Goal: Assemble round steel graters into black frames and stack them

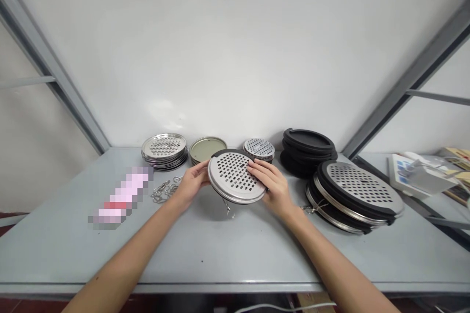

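Above the middle of the table I hold a round perforated metal disc (pixel 235 176), silver with a black rim along its far edge and tilted towards me. My left hand (pixel 191 185) is closed on its left edge, with the fingertips hidden behind it. My right hand (pixel 273 187) grips the right edge, its fingers lying over the holes of the top face. A small metal hook (pixel 228 208) hangs below the disc. Beside my left wrist lies a loose pile of metal hooks (pixel 164 190). Close to my right forearm, a stack of black-rimmed perforated discs (pixel 358 186) has hooks at its near side.
Along the wall stand stacks of bare perforated discs (pixel 165 146), olive-gold round plates (pixel 208 149), smaller perforated discs (pixel 259 147) and black round frames (pixel 308 142). A blurred pink item (pixel 127 193) lies left on the grey table (pixel 227 259). Metal posts flank both sides.
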`<action>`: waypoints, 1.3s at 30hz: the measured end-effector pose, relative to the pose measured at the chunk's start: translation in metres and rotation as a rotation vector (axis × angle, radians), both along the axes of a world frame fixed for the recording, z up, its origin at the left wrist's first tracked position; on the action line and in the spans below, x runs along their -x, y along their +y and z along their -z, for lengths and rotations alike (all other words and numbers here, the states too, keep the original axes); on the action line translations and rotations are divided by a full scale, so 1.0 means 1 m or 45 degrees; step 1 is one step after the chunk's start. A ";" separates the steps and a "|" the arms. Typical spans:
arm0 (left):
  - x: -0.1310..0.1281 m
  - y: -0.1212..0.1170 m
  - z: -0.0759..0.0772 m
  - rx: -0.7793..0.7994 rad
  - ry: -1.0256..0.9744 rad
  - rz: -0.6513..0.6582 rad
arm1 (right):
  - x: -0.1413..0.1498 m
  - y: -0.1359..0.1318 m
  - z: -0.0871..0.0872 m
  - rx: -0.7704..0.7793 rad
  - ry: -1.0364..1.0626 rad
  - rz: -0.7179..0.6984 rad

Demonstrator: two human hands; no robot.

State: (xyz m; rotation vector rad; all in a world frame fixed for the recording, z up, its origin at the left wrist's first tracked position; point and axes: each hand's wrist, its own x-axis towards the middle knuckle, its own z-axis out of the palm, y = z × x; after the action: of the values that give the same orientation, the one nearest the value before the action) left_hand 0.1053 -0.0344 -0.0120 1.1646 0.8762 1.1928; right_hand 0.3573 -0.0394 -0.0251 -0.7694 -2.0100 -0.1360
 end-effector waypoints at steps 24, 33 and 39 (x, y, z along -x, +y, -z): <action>-0.005 -0.009 -0.002 0.092 0.127 0.269 | -0.192 -0.096 -0.054 -0.201 -0.299 0.950; -0.006 -0.005 0.004 0.185 0.218 0.268 | -0.188 -0.093 -0.049 -0.058 -0.300 0.894; -0.007 -0.006 0.005 0.217 0.251 0.269 | -0.203 -0.091 -0.059 0.070 -0.273 0.932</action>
State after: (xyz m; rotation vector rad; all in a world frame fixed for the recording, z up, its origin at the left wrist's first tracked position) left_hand 0.1119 -0.0402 -0.0167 1.2155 0.9573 0.8256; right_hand 0.5603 -0.1301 0.0338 -1.5521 -1.8374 -0.6070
